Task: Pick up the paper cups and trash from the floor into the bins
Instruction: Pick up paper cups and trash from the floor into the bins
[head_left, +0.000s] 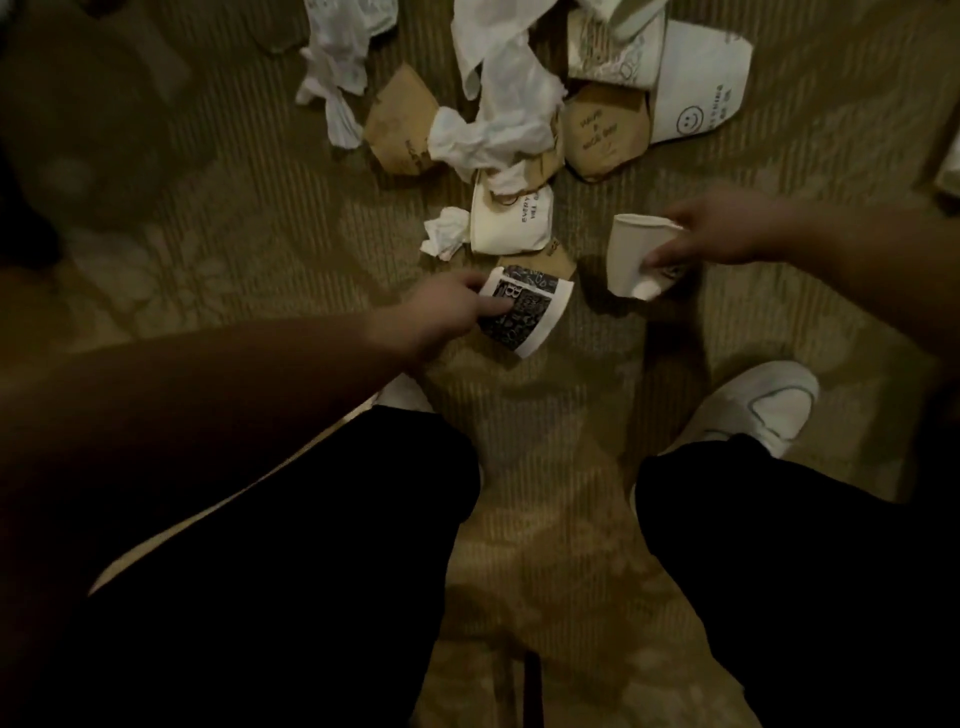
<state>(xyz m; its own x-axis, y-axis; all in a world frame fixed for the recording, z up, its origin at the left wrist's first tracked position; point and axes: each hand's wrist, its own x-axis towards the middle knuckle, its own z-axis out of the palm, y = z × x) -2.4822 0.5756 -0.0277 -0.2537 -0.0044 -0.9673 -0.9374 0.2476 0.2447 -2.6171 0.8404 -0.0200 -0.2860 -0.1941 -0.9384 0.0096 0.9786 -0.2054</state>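
Both hands are down at the carpet (260, 218), each with a cup. The left hand (436, 317) pinches the patterned cup (524, 312), thumb and fingers curled onto its near edge; that cup lies flattened just below centre, seemingly touching the floor. The right hand (711, 234) grips the plain cup (636, 254) at 2 o'clock from the patterned one, fingers wrapped over its rim and side, the cup tilted with its base toward the floor. It is blurred, so whether it is clear of the carpet is hard to tell.

Judging by the pile, the task is at an early stage. At 12 o'clock from the hands lies a cream cup (511, 223) with a small tissue wad (444, 231) at its 9 o'clock. Farther up are brown sleeves (605, 132), crumpled napkins (498, 104), a smiley cup (698, 88) at 1 o'clock and more white paper (337, 62) at 11 o'clock. All of that is still on the floor.

No bin shows in this view, so nothing can be counted as binned. Two cups are in hand; the rest, roughly a dozen pieces, remains to be gathered.
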